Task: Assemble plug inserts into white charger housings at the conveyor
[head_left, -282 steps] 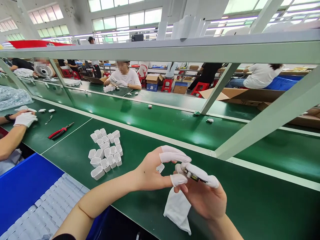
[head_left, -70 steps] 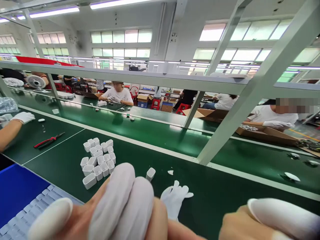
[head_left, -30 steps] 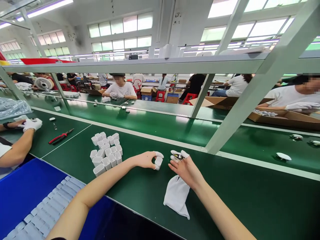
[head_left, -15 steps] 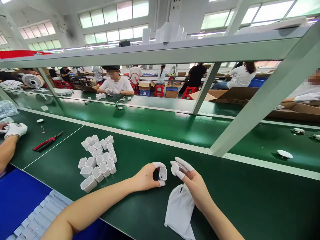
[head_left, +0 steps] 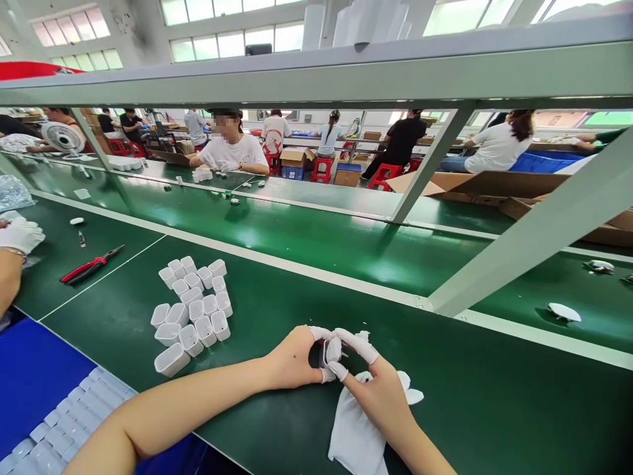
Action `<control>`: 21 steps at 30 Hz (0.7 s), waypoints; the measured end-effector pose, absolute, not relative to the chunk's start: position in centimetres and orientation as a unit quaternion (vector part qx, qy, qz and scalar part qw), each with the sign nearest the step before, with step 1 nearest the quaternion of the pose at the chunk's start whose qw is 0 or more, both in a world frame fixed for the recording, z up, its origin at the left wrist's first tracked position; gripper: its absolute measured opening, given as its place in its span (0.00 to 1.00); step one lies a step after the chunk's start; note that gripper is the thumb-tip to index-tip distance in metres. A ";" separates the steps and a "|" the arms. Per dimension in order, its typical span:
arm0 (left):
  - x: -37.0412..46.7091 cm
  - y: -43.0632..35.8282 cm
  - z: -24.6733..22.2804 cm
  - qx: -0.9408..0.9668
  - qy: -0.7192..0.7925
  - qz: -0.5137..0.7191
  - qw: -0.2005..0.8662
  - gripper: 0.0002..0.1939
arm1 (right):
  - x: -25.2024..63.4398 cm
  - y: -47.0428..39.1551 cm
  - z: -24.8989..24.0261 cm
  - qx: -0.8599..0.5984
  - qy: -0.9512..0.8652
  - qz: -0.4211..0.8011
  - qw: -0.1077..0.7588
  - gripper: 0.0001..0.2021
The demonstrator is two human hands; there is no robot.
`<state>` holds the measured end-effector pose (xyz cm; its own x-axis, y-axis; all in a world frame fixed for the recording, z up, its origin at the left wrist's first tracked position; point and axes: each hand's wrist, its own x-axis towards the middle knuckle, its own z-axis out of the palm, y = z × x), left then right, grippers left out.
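Observation:
My left hand (head_left: 295, 359) is closed round a small white plastic housing (head_left: 325, 355), gripping it between covered thumb and index finger. My right hand (head_left: 378, 377) pinches a small rounded white part (head_left: 335, 348) against the housing's open end. White finger covers sit on the thumb and fingertips of both hands. Whether the part sits inside the opening cannot be seen. Under my right wrist a white cloth glove (head_left: 353, 429) lies on the green table. Several like white housings (head_left: 171, 359) stand grouped left of my hands, their openings facing up.
Red-handled pliers (head_left: 91, 265) lie at the left, near a co-worker's gloved hand (head_left: 22, 234). A slanted metal post (head_left: 524, 227) rises at the right, under a long shelf (head_left: 297, 82). Rows of pale pieces (head_left: 64, 425) fill the lower left. Another person (head_left: 235, 153) sits across the green belt.
My right hand has moved left with the white part, bringing it up to the housing in my left hand. The view has shifted slightly. The co-worker's gloved hand at left has moved.

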<state>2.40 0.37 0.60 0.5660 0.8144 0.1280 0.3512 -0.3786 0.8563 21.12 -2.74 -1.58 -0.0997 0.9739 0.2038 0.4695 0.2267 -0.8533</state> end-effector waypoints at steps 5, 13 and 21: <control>2.4 0.5 0.3 0.781 0.378 0.278 0.412 0.11 | 21.3 -2.6 -1.4 -0.514 -0.718 0.282 0.375 0.21; 2.4 0.9 0.0 0.796 0.379 0.266 0.389 0.11 | 21.3 -2.4 -1.4 -0.459 -0.775 0.228 0.369 0.20; 2.4 0.9 -0.2 0.790 0.375 0.270 0.404 0.14 | 21.5 -2.2 -2.0 -0.449 -0.793 0.217 0.350 0.23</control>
